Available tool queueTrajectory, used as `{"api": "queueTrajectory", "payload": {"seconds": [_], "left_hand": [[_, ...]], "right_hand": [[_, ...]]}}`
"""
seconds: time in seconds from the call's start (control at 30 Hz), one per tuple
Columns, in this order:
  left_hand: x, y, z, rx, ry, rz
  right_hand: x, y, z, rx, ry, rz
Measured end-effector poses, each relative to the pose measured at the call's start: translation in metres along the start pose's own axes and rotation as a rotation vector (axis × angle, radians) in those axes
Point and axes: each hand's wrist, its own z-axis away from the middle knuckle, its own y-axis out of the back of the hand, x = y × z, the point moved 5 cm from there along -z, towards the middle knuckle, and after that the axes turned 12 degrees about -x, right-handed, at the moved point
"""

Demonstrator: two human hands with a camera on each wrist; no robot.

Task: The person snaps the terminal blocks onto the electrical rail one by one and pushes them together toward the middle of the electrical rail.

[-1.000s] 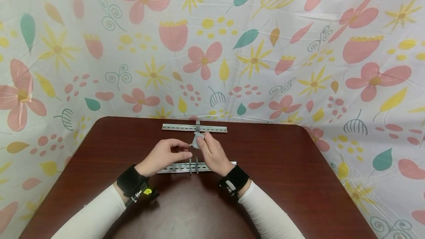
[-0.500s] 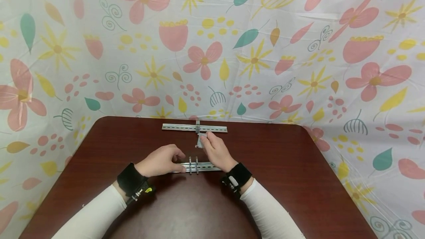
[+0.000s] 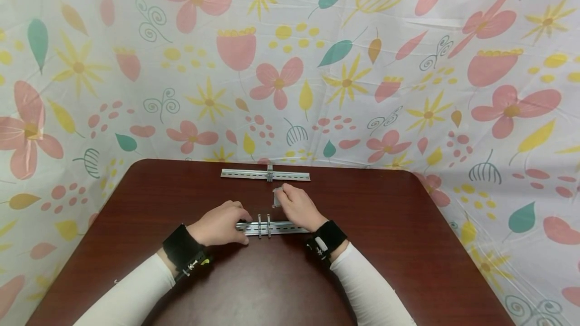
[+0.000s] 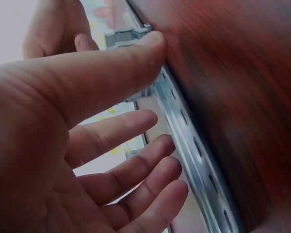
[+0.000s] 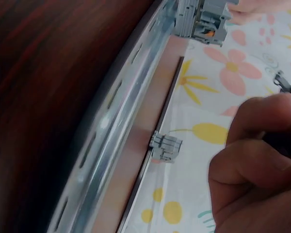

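My right hand (image 3: pixel 300 208) pinches a thin, flat grey terminal block (image 3: pixel 276 198) between thumb and fingers, above the table behind the near rail. In the right wrist view the held block (image 5: pixel 287 86) looks dark and is largely hidden by the fingers. My left hand (image 3: pixel 221 224) is at the left end of the slotted metal DIN rail (image 3: pixel 290 227), thumb in front and fingers behind. The left wrist view shows its fingers (image 4: pixel 136 165) loosely extended beside the rail. Two slim terminal blocks (image 3: pixel 269 226) stand upright on that rail, slightly apart, near its middle.
A second DIN rail (image 3: pixel 244 173) lies near the table's back edge, with a small group of grey terminal blocks (image 3: pixel 270 172) clipped on it. The dark red-brown table (image 3: pixel 371 245) ends against a flower-printed cloth (image 3: pixel 344 114).
My left hand has left the held block and come down to the near rail's left end. My right hand has drawn slightly right with the terminal block still in its pinch.
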Motion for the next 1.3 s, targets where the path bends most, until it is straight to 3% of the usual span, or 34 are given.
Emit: {"api": "queueTrajectory", "payload": {"seconds": [0.33, 0.67, 1.07, 1.3], "left_hand": [[-0.003, 0.000, 0.000, 0.004, 0.001, -0.038], [-0.007, 0.000, -0.001, 0.016, 0.002, -0.065], [-0.007, 0.000, 0.000, 0.023, -0.007, -0.064], [-0.008, -0.001, -0.001, 0.030, 0.024, -0.052]], "right_hand": [[0.014, -0.010, -0.003, -0.216, -0.106, 0.067], [0.019, -0.021, -0.003, -0.361, -0.149, 0.157], [0.016, -0.024, -0.005, -0.390, -0.179, 0.248], [0.016, -0.027, -0.007, -0.385, -0.239, 0.268]]}}
